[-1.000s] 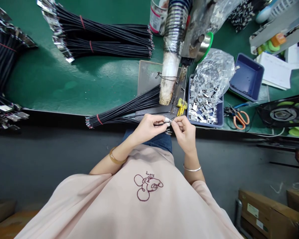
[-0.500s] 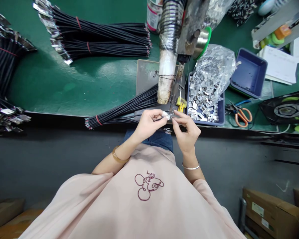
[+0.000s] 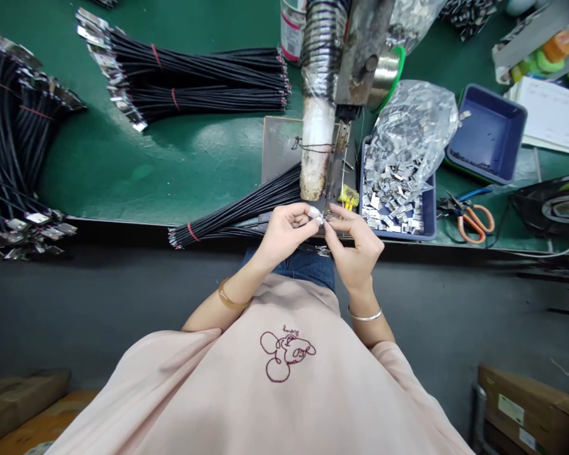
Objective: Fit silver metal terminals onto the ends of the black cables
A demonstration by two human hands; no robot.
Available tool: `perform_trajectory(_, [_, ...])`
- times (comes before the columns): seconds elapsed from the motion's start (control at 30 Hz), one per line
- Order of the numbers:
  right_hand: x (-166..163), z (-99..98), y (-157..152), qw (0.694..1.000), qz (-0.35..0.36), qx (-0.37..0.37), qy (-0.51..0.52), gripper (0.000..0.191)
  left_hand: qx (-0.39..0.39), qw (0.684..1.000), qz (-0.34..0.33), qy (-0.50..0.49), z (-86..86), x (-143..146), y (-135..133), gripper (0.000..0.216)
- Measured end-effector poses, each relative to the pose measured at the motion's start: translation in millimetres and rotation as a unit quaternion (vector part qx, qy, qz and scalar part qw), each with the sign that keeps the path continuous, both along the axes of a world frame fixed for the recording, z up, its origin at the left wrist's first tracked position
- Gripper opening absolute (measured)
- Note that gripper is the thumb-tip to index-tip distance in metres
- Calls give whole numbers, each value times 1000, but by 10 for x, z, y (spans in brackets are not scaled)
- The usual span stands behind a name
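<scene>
My left hand is pinched on the end of a thin black cable at the table's front edge. My right hand is closed on a small metal shell, which it holds against the cable's tip. The two hands meet just below a fixed soldering tool that hangs over a grey plate. A bundle of black cables tied with a red band lies to the left of my hands. A blue tray with several metal shells stands to the right.
More tied cable bundles with metal ends lie at the back and far left of the green table. An empty blue tray, orange-handled scissors, a solder spool and a fan are at the right. Cardboard boxes stand on the floor.
Both hands have risen a little toward the soldering tool, keeping the cable end and the metal shell together. The camera view has shifted slightly.
</scene>
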State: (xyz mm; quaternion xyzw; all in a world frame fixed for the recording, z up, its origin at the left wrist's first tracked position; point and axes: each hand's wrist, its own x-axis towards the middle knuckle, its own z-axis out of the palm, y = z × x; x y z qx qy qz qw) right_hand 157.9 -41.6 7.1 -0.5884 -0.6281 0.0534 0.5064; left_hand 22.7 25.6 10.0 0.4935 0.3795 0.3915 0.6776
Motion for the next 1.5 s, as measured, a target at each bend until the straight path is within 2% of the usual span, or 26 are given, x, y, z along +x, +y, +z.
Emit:
perform_trajectory(0.17, [14,-4,-41,1000,19,-9,-9,10,-7,1000,-25,8,-15,-8,-8,16])
perform_trajectory(0.3, [39,-7,-74,1000,20,-25,-3,7,21,998,-58,30,-29,-10,-24,17])
perform_trajectory(0.37, [67,1,-99,998,4,-51,32,3,44,995,-73,47,-39,-19,-36,15])
perform_trajectory(0.43, [115,21,-130,996,-46,-31,76,3,79,990,-87,78,-50,-39,-54,13])
perform_trajectory(0.5, [187,63,-162,984,-144,64,83,8,124,980,-102,117,-60,-70,-81,11])
perform_trajectory(0.57, [284,126,-188,956,-240,163,52,17,161,969,-115,146,-71,-103,-110,10])
perform_trajectory(0.6, [341,160,-196,947,-266,176,38,20,171,966,-118,151,-77,-119,-123,11])
perform_trajectory(0.67, [473,214,-200,956,-267,115,33,23,182,968,-111,132,-89,-144,-136,12])
perform_trajectory(0.73, [629,225,-178,974,-224,-10,42,22,191,973,-79,101,-99,-163,-124,15])
perform_trajectory(0.8, [799,187,-121,974,-195,-113,18,15,215,971,-23,101,-107,-180,-84,16])
perform_trajectory(0.87, [961,119,-34,965,-207,-155,-50,12,274,948,37,157,-121,-191,-25,17])
perform_trajectory(0.93, [1085,55,66,954,-218,-177,-108,14,358,898,62,247,-146,-191,38,13])
perform_trajectory(1.03, [1166,4,192,945,-195,-199,-171,23,448,818,29,360,-198,-162,99,11])
perform_trajectory(1.13, [1158,-9,258,942,-179,-200,-202,26,476,788,7,391,-226,-132,98,14])
perform_trajectory(1.23, [1144,-19,276,944,-183,-186,-200,27,477,804,6,355,-203,-149,54,10])
perform_trajectory(1.4, [1066,57,202,950,-220,-141,-170,22,484,847,-37,217,-136,-199,-55,8])
perform_trajectory(1.47, [927,128,127,960,-227,-105,-126,18,464,866,-34,185,-131,-184,-100,12])
perform_trajectory(1.5, [827,161,84,970,-221,-76,-67,16,436,882,-26,177,-132,-171,-118,13])
